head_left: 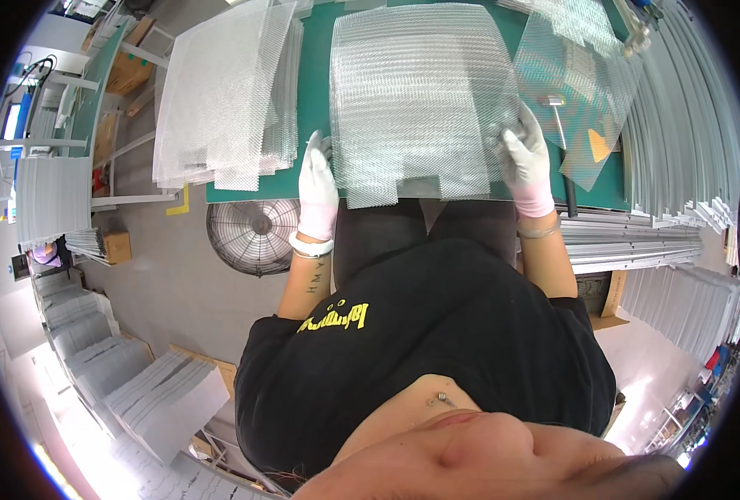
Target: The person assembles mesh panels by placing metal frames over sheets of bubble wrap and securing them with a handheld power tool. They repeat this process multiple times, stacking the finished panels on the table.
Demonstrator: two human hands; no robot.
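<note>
Mesh sheets (412, 100) at the bench's (313, 83) near edge appear light, springy, best side-held; left hand (317, 185) unclosed, right hand (527, 164) grip indeterminable.

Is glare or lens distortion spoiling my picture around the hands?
Head view: glare washes out patches at lower left and lower right, clear of the left hand and right hand; head view: fisheye curves the stacked panels at right and blackens the corners; head view: the mesh stack is legible, though hazy along its right edge.
</note>
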